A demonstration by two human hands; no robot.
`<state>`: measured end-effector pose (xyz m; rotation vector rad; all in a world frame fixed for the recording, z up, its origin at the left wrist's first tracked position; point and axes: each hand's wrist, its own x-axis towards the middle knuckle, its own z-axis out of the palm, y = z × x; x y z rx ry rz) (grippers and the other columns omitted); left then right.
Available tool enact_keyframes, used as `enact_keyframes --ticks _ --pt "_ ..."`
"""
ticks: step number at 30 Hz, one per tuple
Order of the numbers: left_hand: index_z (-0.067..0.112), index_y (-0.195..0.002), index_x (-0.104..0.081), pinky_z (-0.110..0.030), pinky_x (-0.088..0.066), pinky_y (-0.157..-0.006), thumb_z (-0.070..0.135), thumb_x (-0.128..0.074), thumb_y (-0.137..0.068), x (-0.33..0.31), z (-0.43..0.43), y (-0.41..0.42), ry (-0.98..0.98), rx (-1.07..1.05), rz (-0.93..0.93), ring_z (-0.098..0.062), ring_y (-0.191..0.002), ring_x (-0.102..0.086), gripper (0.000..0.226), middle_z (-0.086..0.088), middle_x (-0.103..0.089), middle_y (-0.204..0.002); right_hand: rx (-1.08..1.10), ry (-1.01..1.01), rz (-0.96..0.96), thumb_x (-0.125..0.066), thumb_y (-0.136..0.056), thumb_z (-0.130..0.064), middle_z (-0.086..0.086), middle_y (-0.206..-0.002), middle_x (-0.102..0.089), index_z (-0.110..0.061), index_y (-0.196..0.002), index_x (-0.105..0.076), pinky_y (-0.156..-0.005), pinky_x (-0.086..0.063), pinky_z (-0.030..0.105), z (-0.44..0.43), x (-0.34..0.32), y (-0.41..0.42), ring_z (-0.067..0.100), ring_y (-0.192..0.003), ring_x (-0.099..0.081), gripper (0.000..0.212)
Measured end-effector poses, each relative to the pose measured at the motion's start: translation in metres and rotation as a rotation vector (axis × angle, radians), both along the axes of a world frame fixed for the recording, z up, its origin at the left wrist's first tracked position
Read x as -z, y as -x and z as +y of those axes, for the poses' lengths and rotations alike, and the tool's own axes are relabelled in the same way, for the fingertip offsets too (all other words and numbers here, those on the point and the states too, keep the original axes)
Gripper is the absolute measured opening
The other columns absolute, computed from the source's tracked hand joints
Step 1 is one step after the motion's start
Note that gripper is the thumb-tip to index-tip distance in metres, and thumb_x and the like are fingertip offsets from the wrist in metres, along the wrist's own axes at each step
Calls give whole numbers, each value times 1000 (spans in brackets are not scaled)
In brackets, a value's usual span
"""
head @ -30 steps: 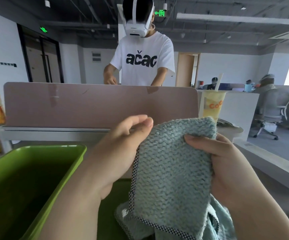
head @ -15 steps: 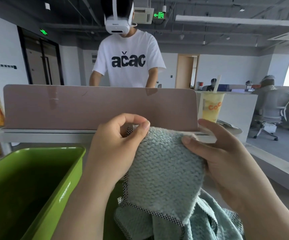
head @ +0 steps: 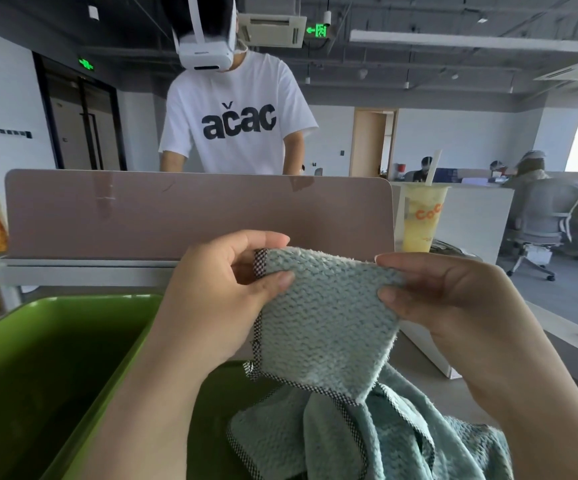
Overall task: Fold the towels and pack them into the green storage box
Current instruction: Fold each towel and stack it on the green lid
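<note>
Towel [head: 325, 323] spread wider now, left hand [head: 218, 299] and right hand [head: 454, 303] fingers pinching top corners.

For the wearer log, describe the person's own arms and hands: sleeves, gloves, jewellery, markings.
The left hand and right hand are bare: no gloves, rings or markings show. The left forearm and right forearm are bare too, with no sleeve, watch or bracelet in view up to the frame's edge. The nails that show look short and unpainted.
</note>
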<state>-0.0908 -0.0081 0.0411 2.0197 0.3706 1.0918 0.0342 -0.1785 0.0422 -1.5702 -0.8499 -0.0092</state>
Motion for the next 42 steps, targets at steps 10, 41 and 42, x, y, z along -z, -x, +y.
enact_keyframes --ticks 10,41,42 --pt "36 -104 -70 -11 -45 -73 29 -72 -79 -1 -4 0 -153 -186 33 1 -87 -65 26 16 -71 -95 56 4 -58 -78 -73 -7 0 -76 -76 -30 -74 -73 -81 -57 44 6 2 0 28 -76 -71 23" --pt "38 -107 -66 -40 -48 -97 53 -79 -58 0 -9 2 172 399 376 -2 -101 -67 54 20 -72 -106 -252 158 -145 -73 -81 -24 7 -85 -76 -19 -87 -72 -74 -55 45 5 6 1 15 -73 -70 7" --pt "33 -104 -69 -42 -48 -98 51 -82 -58 0 -7 4 203 411 371 -6 -101 -68 51 14 -74 -105 -254 107 -122 -73 -79 -27 5 -85 -77 -21 -87 -72 -75 -56 45 3 6 -2 17 -75 -72 10"
